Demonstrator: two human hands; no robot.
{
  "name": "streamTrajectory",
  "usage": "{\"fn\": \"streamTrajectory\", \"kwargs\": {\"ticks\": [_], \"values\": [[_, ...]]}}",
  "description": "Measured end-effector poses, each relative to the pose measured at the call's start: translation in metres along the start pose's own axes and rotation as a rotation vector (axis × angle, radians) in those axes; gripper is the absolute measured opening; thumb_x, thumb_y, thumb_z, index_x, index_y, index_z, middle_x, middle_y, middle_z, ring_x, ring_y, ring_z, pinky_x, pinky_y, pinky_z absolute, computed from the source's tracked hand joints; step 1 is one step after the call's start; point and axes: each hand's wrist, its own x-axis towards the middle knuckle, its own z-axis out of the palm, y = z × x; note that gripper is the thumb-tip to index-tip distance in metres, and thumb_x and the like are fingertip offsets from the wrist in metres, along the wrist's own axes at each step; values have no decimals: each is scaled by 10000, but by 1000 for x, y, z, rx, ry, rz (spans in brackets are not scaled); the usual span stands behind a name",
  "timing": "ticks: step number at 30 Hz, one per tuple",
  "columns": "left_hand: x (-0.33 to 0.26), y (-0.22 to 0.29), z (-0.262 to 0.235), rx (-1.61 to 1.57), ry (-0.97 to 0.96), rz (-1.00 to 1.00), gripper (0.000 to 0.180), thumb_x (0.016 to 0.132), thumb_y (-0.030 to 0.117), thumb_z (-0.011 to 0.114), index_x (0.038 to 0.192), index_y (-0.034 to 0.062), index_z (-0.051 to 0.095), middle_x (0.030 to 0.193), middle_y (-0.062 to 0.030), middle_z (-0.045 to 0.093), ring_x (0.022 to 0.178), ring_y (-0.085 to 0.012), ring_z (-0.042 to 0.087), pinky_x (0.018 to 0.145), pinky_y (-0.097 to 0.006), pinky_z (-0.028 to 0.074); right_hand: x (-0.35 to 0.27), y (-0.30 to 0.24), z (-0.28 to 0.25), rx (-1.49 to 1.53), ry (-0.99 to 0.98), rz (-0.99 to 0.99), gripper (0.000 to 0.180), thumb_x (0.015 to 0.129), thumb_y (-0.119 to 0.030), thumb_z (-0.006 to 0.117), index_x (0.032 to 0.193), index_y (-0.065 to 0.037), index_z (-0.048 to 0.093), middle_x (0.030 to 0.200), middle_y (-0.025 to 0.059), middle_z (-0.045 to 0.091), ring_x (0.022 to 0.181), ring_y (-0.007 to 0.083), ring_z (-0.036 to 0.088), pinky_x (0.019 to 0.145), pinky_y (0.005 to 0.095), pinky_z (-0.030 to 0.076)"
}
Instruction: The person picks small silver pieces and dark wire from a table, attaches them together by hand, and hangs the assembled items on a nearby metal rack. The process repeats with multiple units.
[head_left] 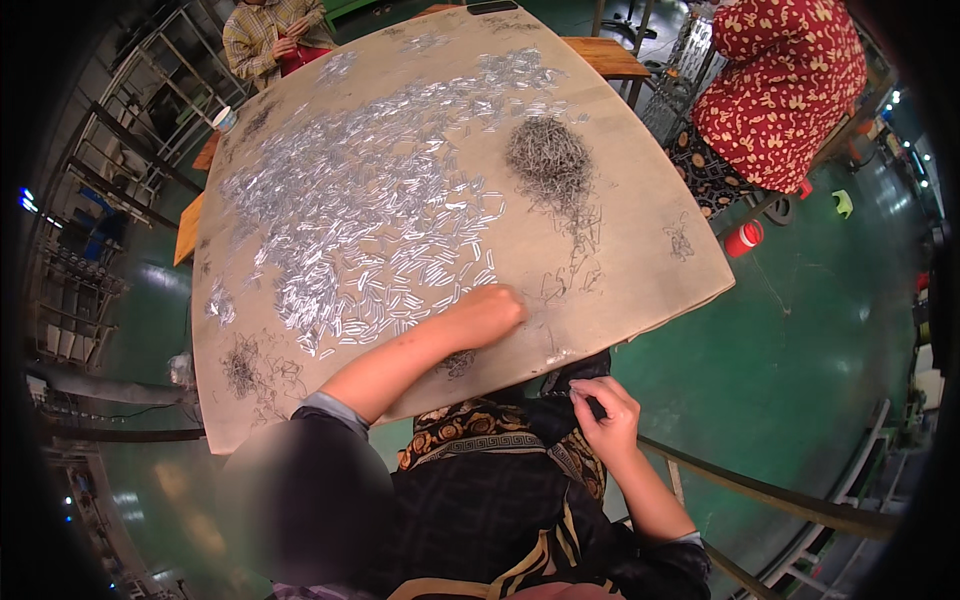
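Observation:
My left hand [488, 314] rests low over the near part of the tabletop, fingers curled closed; whatever they may grip is hidden. Off the table's near edge, above my lap, my right hand [607, 418] is closed in a pinch, and anything at its fingertips is too small to name. Beyond my left hand spread a great many small, shiny silver strips or tubes [400, 265]. Thin dark bent wire pieces [585, 265] lie scattered ahead and to the right of it, trailing down from a dense heap of wire pieces [548, 158].
The brown-covered table [640, 230] has small wire clusters [243, 368] at its near left. One person [268, 40] sits at the far left corner, another [775, 90] in red patterned clothing at the right. A red container [742, 239] stands beside the right edge, above green floor.

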Motion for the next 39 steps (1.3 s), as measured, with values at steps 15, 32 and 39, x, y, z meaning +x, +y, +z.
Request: {"fn": "streamTrajectory", "kwargs": {"ticks": [15,32,39], "values": [[-101,34,31,-71,395,-89,305,802,112,704,1084,3,663,1172,-143,624,1141,-321,573,959,-408,481,-1,5,15,3,-63,-16,198,736,76,700,907,-22,691,805,114,664,716,242,658,644,310,520],[-105,-38,42,222,281,-937,728,956,539,433,1503,83,282,1569,-218,184,1465,-389,101,1140,-590,97,-8,-2,21,25,-115,-28,178,747,89,694,897,-7,689,805,115,668,716,208,667,652,281,523],[-56,-32,36,141,142,-577,722,961,555,409,1511,109,270,1581,-183,170,1476,-352,85,1170,-556,74,-10,-6,23,20,-130,-54,202,741,92,694,914,-11,692,803,113,665,715,217,663,644,285,519]]}}
